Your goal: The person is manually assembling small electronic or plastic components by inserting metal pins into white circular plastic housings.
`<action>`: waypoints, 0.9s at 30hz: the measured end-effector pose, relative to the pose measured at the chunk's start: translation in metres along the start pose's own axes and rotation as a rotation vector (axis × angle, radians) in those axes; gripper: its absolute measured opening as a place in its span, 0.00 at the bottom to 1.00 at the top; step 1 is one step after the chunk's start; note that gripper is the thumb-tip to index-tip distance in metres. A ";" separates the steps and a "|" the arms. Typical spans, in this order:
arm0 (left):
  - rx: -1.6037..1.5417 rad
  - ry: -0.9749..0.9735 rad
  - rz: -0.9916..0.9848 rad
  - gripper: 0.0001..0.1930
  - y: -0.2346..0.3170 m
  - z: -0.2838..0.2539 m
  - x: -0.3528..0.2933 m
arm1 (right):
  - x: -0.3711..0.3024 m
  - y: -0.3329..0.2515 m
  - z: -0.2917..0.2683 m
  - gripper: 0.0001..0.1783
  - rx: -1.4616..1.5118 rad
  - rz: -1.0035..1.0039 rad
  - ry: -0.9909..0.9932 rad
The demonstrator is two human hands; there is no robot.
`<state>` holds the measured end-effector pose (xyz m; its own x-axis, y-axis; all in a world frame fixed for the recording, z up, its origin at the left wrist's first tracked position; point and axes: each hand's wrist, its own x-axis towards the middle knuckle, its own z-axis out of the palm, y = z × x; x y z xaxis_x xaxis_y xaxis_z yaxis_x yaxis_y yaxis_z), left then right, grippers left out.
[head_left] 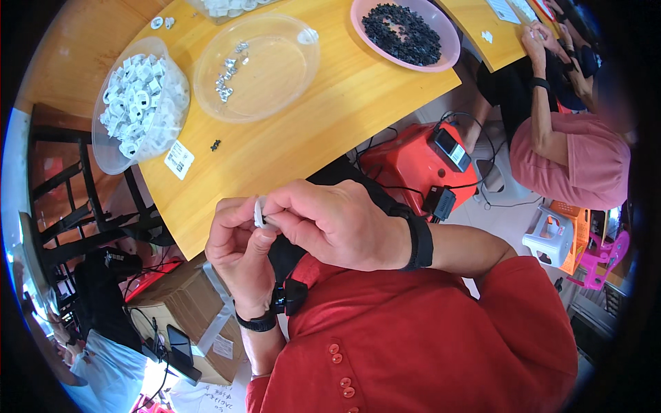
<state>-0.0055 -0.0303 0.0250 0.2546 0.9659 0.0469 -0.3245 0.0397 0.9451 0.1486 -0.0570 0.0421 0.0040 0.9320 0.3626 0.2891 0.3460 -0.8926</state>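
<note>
Just off the table's near edge, my left hand (237, 241) pinches a small white plastic part (259, 212) between thumb and fingers. My right hand (330, 224) is closed against the same part from the right, its fingertips at the part's side; whether they hold another small piece is hidden. Similar white plastic parts (141, 100) fill a clear tub at the table's left. A shallow clear tray (275, 96) holds several small shiny metal pieces (226, 79). Many small black pieces (406, 34) lie in a pink bowl (446, 54), and one black piece (215, 145) lies on the wood.
A printed white label (179, 160) lies by the tub on the wooden table (330, 131). A red stool (406, 155) with cabled devices stands beyond the table's edge. Cardboard box (186, 310) at lower left. Other people work at far right and lower left.
</note>
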 end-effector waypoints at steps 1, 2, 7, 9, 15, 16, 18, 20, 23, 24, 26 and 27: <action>0.000 -0.002 0.007 0.15 -0.001 -0.002 0.001 | 0.000 0.000 0.000 0.08 -0.001 -0.007 0.001; 0.076 -0.018 0.025 0.16 -0.003 -0.007 0.000 | -0.002 0.000 0.001 0.08 -0.022 0.008 0.003; 0.106 -0.003 0.018 0.16 0.000 -0.003 0.004 | 0.003 0.001 -0.001 0.06 0.091 0.085 -0.028; 0.142 0.033 -0.094 0.15 0.003 0.000 0.003 | 0.007 0.003 -0.003 0.05 0.075 0.057 -0.022; 0.175 0.043 -0.023 0.14 0.005 0.003 0.005 | 0.014 0.002 0.001 0.06 -0.019 -0.057 0.056; 0.159 0.045 -0.041 0.14 0.003 0.005 0.008 | 0.013 0.005 0.002 0.05 0.011 0.000 0.058; 0.142 0.038 -0.053 0.14 -0.002 0.004 0.014 | 0.012 0.009 0.000 0.04 0.061 0.124 0.024; 0.091 0.037 -0.123 0.13 -0.008 0.001 0.015 | 0.014 0.013 0.001 0.06 0.078 0.099 0.021; 0.101 0.068 -0.133 0.12 -0.005 0.000 0.020 | 0.019 0.014 0.004 0.10 0.089 0.062 0.040; 0.105 0.123 -0.140 0.12 -0.005 -0.005 0.025 | 0.023 0.012 0.005 0.11 0.100 0.027 0.039; 0.121 0.123 -0.135 0.13 0.002 -0.012 0.044 | 0.032 0.004 -0.001 0.14 0.140 0.158 -0.054; 0.173 0.152 -0.105 0.14 0.010 -0.014 0.056 | 0.036 -0.001 -0.004 0.16 0.215 0.276 -0.168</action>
<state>-0.0075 0.0275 0.0326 0.1348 0.9867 -0.0912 -0.1390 0.1099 0.9842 0.1526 -0.0241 0.0576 -0.1079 0.9919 0.0676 0.0916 0.0776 -0.9928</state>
